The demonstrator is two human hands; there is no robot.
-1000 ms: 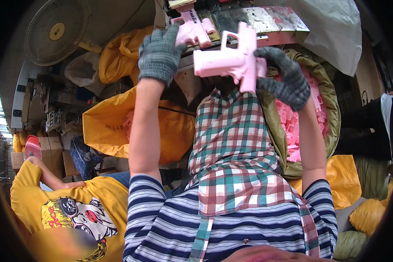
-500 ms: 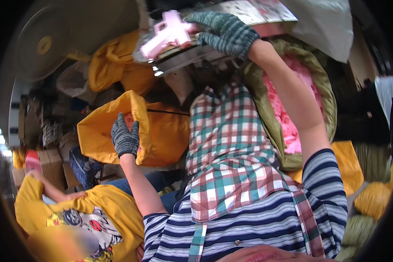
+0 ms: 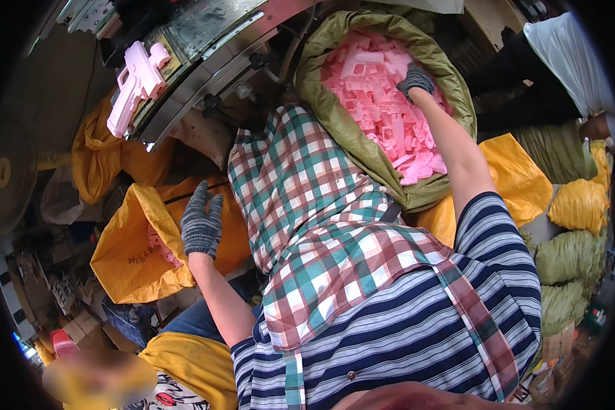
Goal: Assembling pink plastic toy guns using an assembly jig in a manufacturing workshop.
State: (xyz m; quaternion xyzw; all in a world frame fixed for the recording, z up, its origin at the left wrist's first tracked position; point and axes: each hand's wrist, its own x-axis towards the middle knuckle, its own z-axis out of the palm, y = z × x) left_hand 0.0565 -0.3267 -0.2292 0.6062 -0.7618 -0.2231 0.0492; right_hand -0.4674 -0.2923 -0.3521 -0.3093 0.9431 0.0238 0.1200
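Observation:
My right hand [image 3: 415, 82], in a grey knit glove, reaches into a green woven sack [image 3: 313, 65] heaped with pink plastic pieces [image 3: 383, 102]. It touches the pieces near the sack's far right side; its fingertips are hidden, so its grip does not show. My left hand [image 3: 201, 222], gloved alike, is open with fingers apart, above the edge of a yellow sack [image 3: 126, 256]. That sack has some pink pieces [image 3: 160, 246] inside. A pink toy pistol [image 3: 138, 85] lies on the machine's metal bed [image 3: 205, 37] at the upper left, away from both hands.
Knobs and hoses [image 3: 242, 89] stick out below the machine's edge. A person in a yellow shirt [image 3: 191, 359] sits at the lower left. Another person [image 3: 560, 68] stands at the upper right. More yellow and green sacks [image 3: 567, 256] lie along the right, and a fan [image 3: 7, 171] stands far left.
My right hand has moved from beside the pink toy pistol on the machine down into the green sack. My left hand stays open by the yellow sack. The view has turned rightward.

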